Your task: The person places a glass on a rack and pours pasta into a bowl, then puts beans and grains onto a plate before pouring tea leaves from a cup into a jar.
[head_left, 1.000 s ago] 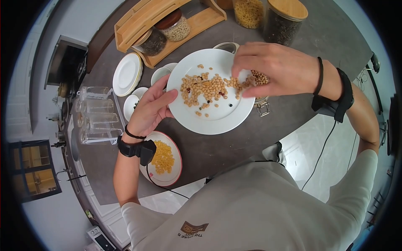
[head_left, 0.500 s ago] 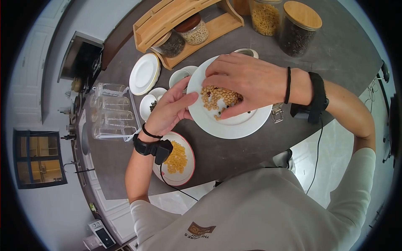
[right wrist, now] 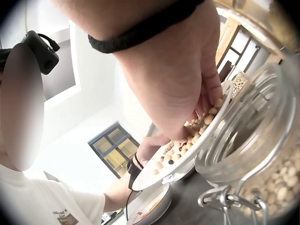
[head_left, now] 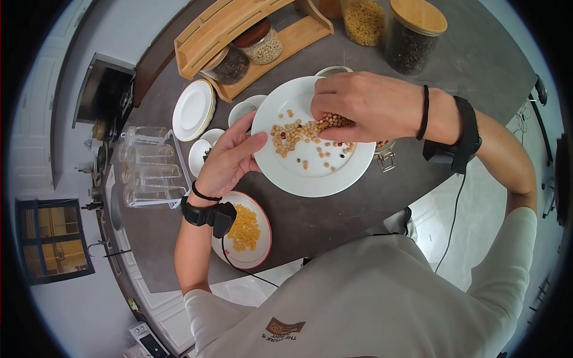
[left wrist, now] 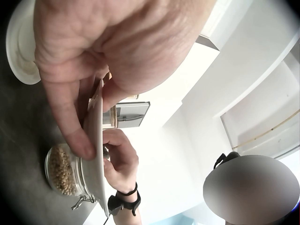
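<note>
My left hand (head_left: 230,154) grips the near-left rim of a white plate (head_left: 298,181), thumb on top and fingers underneath. Pale soybeans (head_left: 285,142) lie across the plate, with a few dark and red beans among them. Over the plate's right half, my right hand (head_left: 373,106) bends loosely across the heap, fingertips and thumb among the beans. Beside and below the plate's right edge stands a glass clip-top jar (right wrist: 213,157), partly filled with similar beans and mostly hidden from the head view. The plate slopes toward the jar's open mouth in the right wrist view.
A red-rimmed plate of yellow kernels (head_left: 245,230) sits near the table's front edge. Small white bowls (head_left: 200,158), stacked plates (head_left: 193,110) and a rack of glasses (head_left: 152,167) are at left. Behind stand a wooden shelf (head_left: 280,51) and a dark-filled jar (head_left: 412,45).
My right hand went from the plate's right rim to over its left-middle, then drew back right across the beans. My left hand keeps hold of the plate. The head view also shifted.
</note>
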Tool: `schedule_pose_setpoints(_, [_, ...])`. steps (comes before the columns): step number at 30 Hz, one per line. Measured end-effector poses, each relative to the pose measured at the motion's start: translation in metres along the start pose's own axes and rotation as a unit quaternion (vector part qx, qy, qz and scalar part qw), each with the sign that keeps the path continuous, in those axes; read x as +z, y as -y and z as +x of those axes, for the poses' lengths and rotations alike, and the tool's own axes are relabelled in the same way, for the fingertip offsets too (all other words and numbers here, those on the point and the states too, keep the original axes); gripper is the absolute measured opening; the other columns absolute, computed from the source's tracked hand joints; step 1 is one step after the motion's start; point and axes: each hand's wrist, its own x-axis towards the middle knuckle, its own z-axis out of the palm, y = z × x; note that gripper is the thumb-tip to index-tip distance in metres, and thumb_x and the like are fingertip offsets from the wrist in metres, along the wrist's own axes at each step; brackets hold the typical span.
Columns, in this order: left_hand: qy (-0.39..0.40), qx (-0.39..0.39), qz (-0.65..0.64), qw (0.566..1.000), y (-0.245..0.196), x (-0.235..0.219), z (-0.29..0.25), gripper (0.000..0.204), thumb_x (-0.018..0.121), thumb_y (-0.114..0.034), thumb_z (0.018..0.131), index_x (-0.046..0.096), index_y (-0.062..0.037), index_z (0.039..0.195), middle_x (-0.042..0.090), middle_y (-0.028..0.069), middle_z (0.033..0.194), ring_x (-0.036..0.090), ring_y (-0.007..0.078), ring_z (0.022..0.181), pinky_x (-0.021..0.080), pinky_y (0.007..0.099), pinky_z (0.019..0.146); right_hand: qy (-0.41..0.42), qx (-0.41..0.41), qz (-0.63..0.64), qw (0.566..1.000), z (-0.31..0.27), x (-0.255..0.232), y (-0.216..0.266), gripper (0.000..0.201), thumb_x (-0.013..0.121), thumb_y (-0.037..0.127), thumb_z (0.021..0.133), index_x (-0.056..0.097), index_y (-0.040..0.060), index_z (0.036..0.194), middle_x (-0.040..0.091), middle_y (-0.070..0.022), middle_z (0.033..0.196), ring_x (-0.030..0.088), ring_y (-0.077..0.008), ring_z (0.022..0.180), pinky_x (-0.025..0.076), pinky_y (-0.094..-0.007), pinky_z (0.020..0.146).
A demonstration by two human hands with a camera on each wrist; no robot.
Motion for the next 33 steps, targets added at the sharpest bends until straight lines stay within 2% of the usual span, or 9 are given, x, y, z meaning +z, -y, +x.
schedule_pose_setpoints(4, [-0.003, 0.005, -0.002, 1.000, -0.001, 0.001, -0.001, 0.056, 0.053, -0.015, 0.106, 0.029, 0.0003, 0.155, 0.063, 0.0132, 0.133, 0.071, 0.0180, 0.108, 0.063, 0.0343, 0.087, 0.034, 0.027, 0.011, 0.999, -0.004, -0.009, 0.003, 0.019, 0.073, 0.020, 0.090, 0.064, 0.0031, 0.092, 0.062, -0.0104, 0.090, 0.064, -0.0313, 0.086, 0.054, -0.0426, 0.075])
schedule_pose_setpoints(7, [-0.009, 0.008, 0.008, 1.000, 0.001, -0.001, -0.001, 0.057, 0.052, -0.014, 0.106, 0.028, 0.0011, 0.156, 0.065, 0.0142, 0.131, 0.072, 0.0185, 0.106, 0.063, 0.0339, 0.086, 0.009, 0.019, 0.028, 0.999, -0.009, -0.009, -0.001, 0.015, 0.069, 0.017, 0.088, 0.067, 0.0014, 0.089, 0.066, -0.0125, 0.087, 0.068, -0.0337, 0.082, 0.055, -0.0435, 0.074])
schedule_pose_setpoints(16, [-0.018, 0.010, 0.013, 1.000, 0.000, 0.001, -0.001, 0.058, 0.053, -0.014, 0.106, 0.028, 0.0015, 0.156, 0.066, 0.0144, 0.129, 0.072, 0.0175, 0.105, 0.063, 0.0315, 0.086, 0.020, 0.055, 0.020, 0.998, -0.023, -0.020, 0.002, 0.011, 0.068, 0.012, 0.087, 0.066, 0.0015, 0.087, 0.066, -0.0124, 0.087, 0.067, -0.0343, 0.080, 0.053, -0.0440, 0.072])
schedule_pose_setpoints(19, [-0.020, 0.009, 0.016, 1.000, 0.000, 0.000, -0.001, 0.058, 0.052, -0.014, 0.106, 0.028, 0.0014, 0.156, 0.065, 0.0144, 0.129, 0.072, 0.0174, 0.105, 0.063, 0.0318, 0.086, 0.021, 0.062, 0.037, 0.997, -0.027, -0.025, 0.003, 0.010, 0.069, 0.010, 0.086, 0.065, 0.0013, 0.086, 0.064, -0.0117, 0.084, 0.066, -0.0334, 0.078, 0.052, -0.0435, 0.071])
schedule_pose_setpoints(22, [-0.022, 0.011, 0.014, 1.000, 0.000, 0.000, -0.002, 0.058, 0.052, -0.014, 0.106, 0.028, 0.0013, 0.156, 0.065, 0.0144, 0.130, 0.072, 0.0173, 0.105, 0.063, 0.0318, 0.086, 0.047, 0.073, 0.056, 0.995, -0.032, -0.033, 0.004, 0.010, 0.070, 0.009, 0.089, 0.064, 0.0015, 0.092, 0.063, -0.0100, 0.086, 0.066, -0.0274, 0.074, 0.054, -0.0383, 0.068])
schedule_pose_setpoints(25, [-0.020, 0.012, 0.008, 1.000, 0.000, 0.000, -0.002, 0.057, 0.052, -0.013, 0.106, 0.028, 0.0013, 0.156, 0.065, 0.0144, 0.130, 0.072, 0.0177, 0.106, 0.063, 0.0323, 0.087, 0.023, 0.059, 0.041, 0.997, -0.039, -0.033, 0.001, 0.010, 0.070, 0.008, 0.089, 0.064, 0.0012, 0.092, 0.063, -0.0100, 0.085, 0.066, -0.0263, 0.071, 0.054, -0.0375, 0.066])
schedule_pose_setpoints(28, [-0.021, 0.012, 0.004, 1.000, 0.000, 0.000, -0.002, 0.057, 0.052, -0.013, 0.106, 0.028, 0.0013, 0.156, 0.065, 0.0145, 0.130, 0.072, 0.0183, 0.106, 0.063, 0.0331, 0.087, 0.029, 0.114, 0.063, 0.991, -0.043, -0.039, 0.007, 0.010, 0.070, 0.008, 0.086, 0.065, 0.0001, 0.087, 0.062, -0.0113, 0.076, 0.064, -0.0300, 0.072, 0.052, -0.0409, 0.068])
schedule_pose_setpoints(31, [-0.001, -0.002, 0.011, 1.000, -0.001, -0.005, -0.003, 0.058, 0.048, -0.009, 0.107, 0.023, 0.0020, 0.158, 0.055, 0.0156, 0.145, 0.065, 0.0213, 0.121, 0.060, 0.0357, 0.094, 0.028, 0.125, 0.067, 0.990, -0.046, -0.043, 0.008, 0.009, 0.070, 0.007, 0.086, 0.065, -0.0003, 0.088, 0.063, -0.0114, 0.076, 0.064, -0.0295, 0.072, 0.052, -0.0406, 0.068])
schedule_pose_setpoints(33, [-0.014, 0.007, 0.007, 1.000, 0.000, -0.001, -0.002, 0.057, 0.051, -0.011, 0.106, 0.027, 0.0012, 0.156, 0.061, 0.0148, 0.135, 0.070, 0.0194, 0.110, 0.062, 0.0340, 0.089, 0.034, 0.131, 0.074, 0.988, -0.048, -0.044, 0.007, 0.009, 0.070, 0.006, 0.085, 0.065, -0.0003, 0.088, 0.064, -0.0114, 0.077, 0.065, -0.0299, 0.072, 0.052, -0.0406, 0.068])
